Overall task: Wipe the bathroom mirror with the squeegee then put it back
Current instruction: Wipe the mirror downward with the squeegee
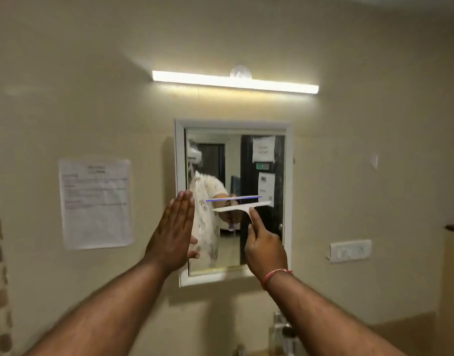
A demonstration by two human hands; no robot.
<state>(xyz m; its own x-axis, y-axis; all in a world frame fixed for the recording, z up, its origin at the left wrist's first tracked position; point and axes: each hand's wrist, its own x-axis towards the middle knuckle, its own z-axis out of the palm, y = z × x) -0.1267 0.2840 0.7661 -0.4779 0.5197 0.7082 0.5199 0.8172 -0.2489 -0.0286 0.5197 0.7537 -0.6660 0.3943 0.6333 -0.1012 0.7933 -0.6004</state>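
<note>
We've got the squeegee (pixel 240 207) in our right hand (pixel 265 249), fingers pinching its thin handle, white blade lying level across the middle of the mirror (pixel 256 240). Our left hand (pixel 173 233) is flat and open, holding nothing, at the mirror's left white frame edge. There's bare glass above and below the blade. The wall is smooth beige, with a glowing tube light (pixel 235 82) above, a crinkled paper notice (pixel 96 202) to the left with print too blurry to read, and a switch plate (pixel 350 250) to the right.
</note>
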